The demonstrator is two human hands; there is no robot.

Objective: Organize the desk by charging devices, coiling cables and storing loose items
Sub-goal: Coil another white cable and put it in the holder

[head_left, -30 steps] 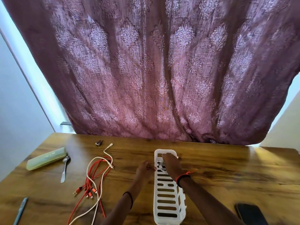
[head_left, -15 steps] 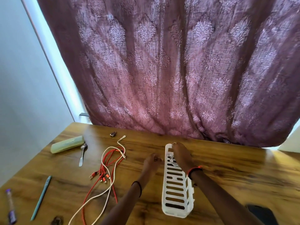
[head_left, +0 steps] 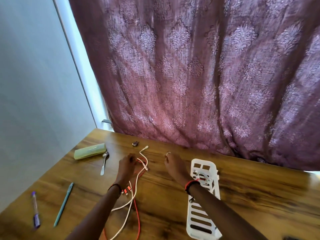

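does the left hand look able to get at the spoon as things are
Probably yes: the left hand is at the red and white cables, and the spoon lies just to its left on bare desk, nothing between them.

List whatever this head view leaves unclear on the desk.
Head view:
- Left hand: its back hides whether the fingers grip the red cable.
- Small dark object: too small to identify.
- White basket: right forearm covers part of its contents.
- Right hand: blurred; ring worn or held, unclear.
- Dark thing: cut off by the bottom edge.
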